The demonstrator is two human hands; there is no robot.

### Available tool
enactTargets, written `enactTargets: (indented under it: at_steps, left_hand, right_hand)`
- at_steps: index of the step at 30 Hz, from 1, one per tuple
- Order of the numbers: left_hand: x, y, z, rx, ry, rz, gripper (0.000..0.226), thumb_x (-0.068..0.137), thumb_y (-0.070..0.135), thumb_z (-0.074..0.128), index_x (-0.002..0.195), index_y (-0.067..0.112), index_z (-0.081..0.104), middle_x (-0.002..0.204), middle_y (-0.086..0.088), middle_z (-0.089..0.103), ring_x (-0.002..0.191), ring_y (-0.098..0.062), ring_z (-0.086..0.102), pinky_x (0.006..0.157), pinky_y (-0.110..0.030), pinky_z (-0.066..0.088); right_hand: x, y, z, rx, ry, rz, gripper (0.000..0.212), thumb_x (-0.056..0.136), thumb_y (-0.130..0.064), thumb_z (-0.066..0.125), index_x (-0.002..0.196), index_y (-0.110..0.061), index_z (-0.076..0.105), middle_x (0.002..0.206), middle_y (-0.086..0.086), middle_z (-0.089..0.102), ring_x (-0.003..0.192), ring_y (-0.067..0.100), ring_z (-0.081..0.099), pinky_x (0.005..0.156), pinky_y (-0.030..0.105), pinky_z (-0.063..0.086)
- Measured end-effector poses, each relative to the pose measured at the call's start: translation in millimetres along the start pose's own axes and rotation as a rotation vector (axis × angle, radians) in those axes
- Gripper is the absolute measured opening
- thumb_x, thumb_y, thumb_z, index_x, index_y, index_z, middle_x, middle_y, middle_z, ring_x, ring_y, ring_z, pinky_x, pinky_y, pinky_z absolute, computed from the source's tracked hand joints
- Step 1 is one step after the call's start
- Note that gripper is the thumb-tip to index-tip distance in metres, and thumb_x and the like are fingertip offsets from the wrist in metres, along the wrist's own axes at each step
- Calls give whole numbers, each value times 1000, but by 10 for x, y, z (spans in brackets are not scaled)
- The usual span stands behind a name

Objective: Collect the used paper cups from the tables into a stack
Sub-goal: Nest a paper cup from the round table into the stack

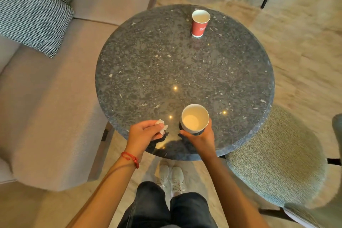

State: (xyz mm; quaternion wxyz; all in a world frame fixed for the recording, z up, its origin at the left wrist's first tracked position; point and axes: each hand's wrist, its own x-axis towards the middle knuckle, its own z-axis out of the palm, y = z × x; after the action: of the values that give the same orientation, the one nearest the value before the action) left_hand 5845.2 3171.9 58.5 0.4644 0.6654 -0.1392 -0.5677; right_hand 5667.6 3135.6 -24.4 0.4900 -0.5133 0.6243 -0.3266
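Paper, white inside and empty to the bottom: that's the near cup, sitting right by the near edge of the round desk, and the right hand is wrapped around its lower wall, thumb on the left side, fingers curled behind. Whether the cup's base is on the stone or just lifted off it, I cannot tell from this angle. Across the speckled dark top, well apart, near the far edge and slightly to the right, the red cup stands upright, white interior showing, white print on its side too small to read. Over to the left hand now: it's closed on a crumpled white tissue, pinched between thumb and fingers at the near edge of the desk, just beside the held cup. A red string bracelet circles that wrist. Small ceiling lights glint off the polished stone. Left of the desk runs a beige sofa with a houndstooth cushion; to the right, a green upholstered chair. Down below, dark trousers and pale sneakers on the marbled floor.
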Motion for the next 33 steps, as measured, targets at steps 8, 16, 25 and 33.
enactTargets:
  at_steps: [8,16,25,33]
  left_hand:
    - [-13,46,44,62,-59,2,14,81,2,66,95,4,68,86,-12,70,79,-20,67,62,-17,56]
    - [-101,49,357,156,-245,-30,6,81,0,65,87,2,68,77,-12,67,69,-19,63,48,-15,51]
    - [-418,-216,1040,424,-546,68,8,73,6,75,70,14,74,61,-1,70,59,-9,65,55,-14,52]
    - [-1228,-782,1797,524,-875,67,11,74,2,72,70,12,74,65,-4,73,64,-12,68,56,-20,55]
  right_hand:
    - [-159,-125,-60,76,66,-8,69,62,-14,87,108,-39,41,105,-28,48,93,-21,51,68,-5,38]
    - [-546,-132,-334,306,248,27,69,60,-19,86,118,-27,49,108,-12,63,96,-11,59,74,5,46]
    - [-1388,5,-907,419,598,42,66,57,-34,81,115,-23,52,101,-18,68,95,-6,62,75,8,47]
    - [-2373,336,-1546,486,915,65,55,62,-24,80,110,-31,55,101,-19,68,95,-3,63,75,10,48]
